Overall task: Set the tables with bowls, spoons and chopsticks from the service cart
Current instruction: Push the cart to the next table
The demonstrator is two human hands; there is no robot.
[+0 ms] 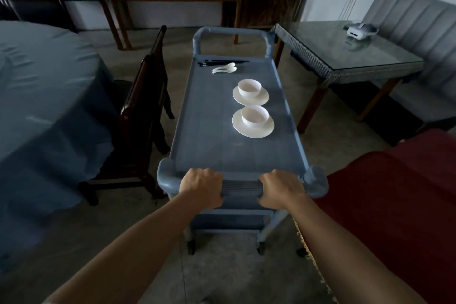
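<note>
Blue cart (209, 131) | left hand (202, 186), right hand (281, 189) both gripping near handle (240, 187) | two bowls (255, 115) on saucers (259, 132) mid-top; spoons (224, 68), chopsticks (222, 62) at far end | judged: early, cart not unloaded; nothing laid on cloth counter (37, 81) or glass counter (333, 49); all setting left.

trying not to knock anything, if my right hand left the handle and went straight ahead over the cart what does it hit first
Probably the near plate, at its right rim, with the bowl on it. The right hand grips the handle; only bare cart top lies between.
</note>
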